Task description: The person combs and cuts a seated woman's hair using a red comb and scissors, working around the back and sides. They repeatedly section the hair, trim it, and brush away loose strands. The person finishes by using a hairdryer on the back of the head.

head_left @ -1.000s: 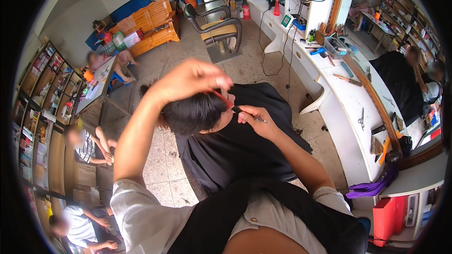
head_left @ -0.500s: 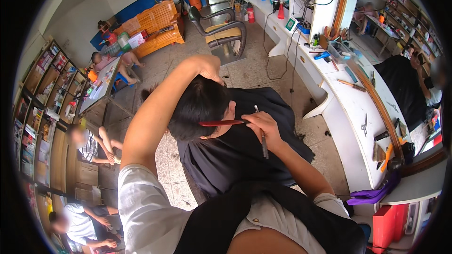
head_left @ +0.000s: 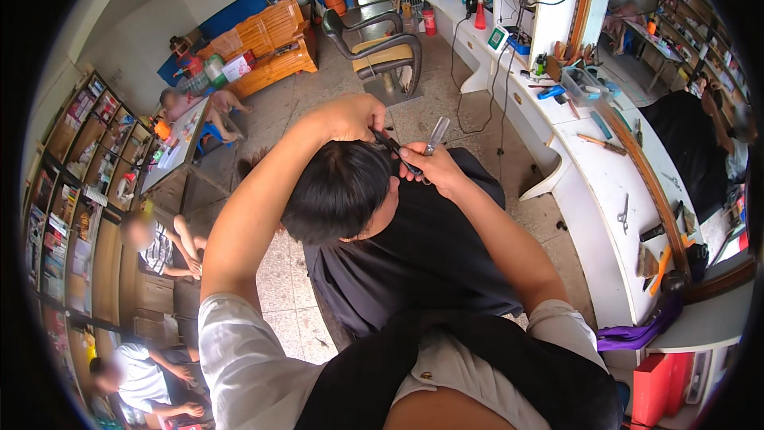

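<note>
A seated person with dark hair (head_left: 330, 191) is draped in a black cape (head_left: 406, 251). At the far side of the head, my left hand (head_left: 350, 118) is bent over the hair with its fingers curled down. Whatever those fingers hold is hidden. Close by, near the ear, my right hand (head_left: 430, 166) is closed around silver scissors (head_left: 437, 135), their metal part pointing up. A dark, narrow comb-like strip (head_left: 390, 146) slants from under my left fingertips to my right fingers; seen nearly edge-on, it does not show its teeth.
On the right, a white counter (head_left: 585, 167) carries loose scissors (head_left: 624, 213), combs and a clear bin (head_left: 583, 84). A barber chair (head_left: 382, 52) and wooden bench (head_left: 274, 36) stand beyond. People sit along the left by shelves (head_left: 95, 167) and a table (head_left: 179, 139).
My right hand has moved up and slightly left, toward my left hand. The scissors now point up, and the red comb that lay across the cheek no longer shows there. The head has turned slightly.
</note>
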`<state>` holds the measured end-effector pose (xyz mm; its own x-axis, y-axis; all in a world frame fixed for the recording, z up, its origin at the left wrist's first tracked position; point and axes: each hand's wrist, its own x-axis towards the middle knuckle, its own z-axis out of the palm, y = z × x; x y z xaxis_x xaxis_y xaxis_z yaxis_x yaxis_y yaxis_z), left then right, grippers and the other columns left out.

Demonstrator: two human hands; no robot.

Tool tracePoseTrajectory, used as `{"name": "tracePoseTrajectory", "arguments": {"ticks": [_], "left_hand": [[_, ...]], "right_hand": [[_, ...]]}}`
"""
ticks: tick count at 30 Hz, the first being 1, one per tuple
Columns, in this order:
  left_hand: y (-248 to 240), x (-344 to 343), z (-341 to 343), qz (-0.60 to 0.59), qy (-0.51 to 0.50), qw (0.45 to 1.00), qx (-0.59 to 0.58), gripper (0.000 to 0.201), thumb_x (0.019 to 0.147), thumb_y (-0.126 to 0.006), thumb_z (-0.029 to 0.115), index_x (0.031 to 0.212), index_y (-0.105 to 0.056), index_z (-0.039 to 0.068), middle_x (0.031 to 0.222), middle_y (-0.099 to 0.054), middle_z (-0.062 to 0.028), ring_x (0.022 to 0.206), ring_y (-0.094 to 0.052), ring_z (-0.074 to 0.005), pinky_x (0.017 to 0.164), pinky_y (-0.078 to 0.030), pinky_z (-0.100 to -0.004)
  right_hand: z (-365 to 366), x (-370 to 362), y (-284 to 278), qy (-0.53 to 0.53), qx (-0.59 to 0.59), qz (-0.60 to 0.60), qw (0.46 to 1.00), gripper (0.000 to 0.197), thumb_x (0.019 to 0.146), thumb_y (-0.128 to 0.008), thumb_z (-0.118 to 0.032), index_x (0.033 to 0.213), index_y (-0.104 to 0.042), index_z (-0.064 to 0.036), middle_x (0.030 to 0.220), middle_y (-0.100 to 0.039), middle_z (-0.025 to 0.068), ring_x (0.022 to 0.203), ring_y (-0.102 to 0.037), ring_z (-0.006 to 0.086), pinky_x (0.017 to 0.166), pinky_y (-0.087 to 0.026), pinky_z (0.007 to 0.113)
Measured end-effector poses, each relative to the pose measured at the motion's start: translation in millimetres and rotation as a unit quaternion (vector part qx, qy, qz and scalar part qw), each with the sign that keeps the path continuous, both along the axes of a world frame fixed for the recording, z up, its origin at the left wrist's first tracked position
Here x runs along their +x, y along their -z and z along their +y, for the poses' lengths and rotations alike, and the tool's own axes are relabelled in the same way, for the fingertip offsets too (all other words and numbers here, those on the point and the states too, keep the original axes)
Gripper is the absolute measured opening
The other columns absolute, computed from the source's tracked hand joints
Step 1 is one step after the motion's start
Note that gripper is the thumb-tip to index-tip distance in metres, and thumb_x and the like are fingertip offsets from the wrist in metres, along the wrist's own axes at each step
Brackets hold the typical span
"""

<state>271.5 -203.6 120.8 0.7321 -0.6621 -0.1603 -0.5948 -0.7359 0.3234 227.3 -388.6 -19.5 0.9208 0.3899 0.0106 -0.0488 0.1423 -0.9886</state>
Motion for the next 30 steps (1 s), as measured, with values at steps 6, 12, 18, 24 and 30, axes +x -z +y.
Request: {"name": "tracePoseTrajectory", "arguments": {"ticks": [6, 12, 18, 24, 30], "left_hand": [[-15.2, -16.6, 5.8, -0.081, 0.010, 0.997, -0.002, 0.049, 0.064, -0.077, 0.015, 0.106, -0.055, 0.003, 0.105, -0.057, -0.0135, 0.096, -0.055, -0.0271, 0.080, -0.045, -0.0336], [-20.0, -13.7, 27.5, -0.072, -0.048, 0.995, 0.053, 0.088, 0.062, -0.079, 0.041, 0.129, -0.040, -0.001, 0.116, -0.056, -0.0209, 0.111, -0.051, -0.0361, 0.093, -0.040, -0.0356], [-21.1, 0.5, 21.1, 0.062, -0.080, 0.991, 0.090, 0.073, 0.064, -0.077, 0.048, 0.107, -0.057, -0.007, 0.097, -0.064, -0.0198, 0.094, -0.061, -0.0296, 0.082, -0.046, -0.0333], [-16.2, 0.5, 12.7, 0.039, -0.068, 0.991, 0.106, 0.050, 0.069, -0.073, 0.041, 0.087, -0.063, -0.005, 0.076, -0.064, -0.0143, 0.071, -0.058, -0.0207, 0.065, -0.045, -0.0333], [-4.9, 7.5, 10.0, 0.065, -0.010, 0.998, 0.023, 0.024, 0.069, -0.072, 0.017, 0.079, -0.062, -0.002, 0.064, -0.057, -0.0061, 0.061, -0.052, -0.0134, 0.057, -0.041, -0.0325]], "right_hand": [[-13.7, -7.2, 4.6, -0.106, 0.040, 0.042, 0.993, 0.025, 0.090, -0.056, -0.028, 0.096, -0.063, -0.0045, 0.065, -0.057, 0.0033, 0.057, -0.050, 0.0092, 0.048, -0.036, 0.021], [-29.9, -25.5, 14.6, -0.170, 0.218, 0.135, 0.951, 0.031, 0.091, -0.054, -0.026, 0.101, -0.060, 0.0031, 0.064, -0.054, 0.0051, 0.053, -0.049, 0.0119, 0.044, -0.035, 0.018], [-33.8, -30.4, 14.3, -0.157, 0.217, 0.111, 0.957, 0.032, 0.092, -0.053, -0.027, 0.101, -0.059, 0.0024, 0.065, -0.052, 0.0048, 0.054, -0.048, 0.0111, 0.042, -0.032, 0.016], [-32.7, -19.2, 21.7, -0.134, 0.313, 0.098, 0.935, 0.031, 0.092, -0.053, -0.027, 0.105, -0.057, 0.0009, 0.065, -0.052, 0.0048, 0.055, -0.047, 0.0100, 0.042, -0.031, 0.016], [-8.1, 3.0, 5.0, -0.046, 0.140, 0.109, 0.983, 0.027, 0.091, -0.055, -0.026, 0.098, -0.061, -0.0005, 0.068, -0.056, 0.0037, 0.055, -0.048, 0.0082, 0.042, -0.031, 0.016]]}}
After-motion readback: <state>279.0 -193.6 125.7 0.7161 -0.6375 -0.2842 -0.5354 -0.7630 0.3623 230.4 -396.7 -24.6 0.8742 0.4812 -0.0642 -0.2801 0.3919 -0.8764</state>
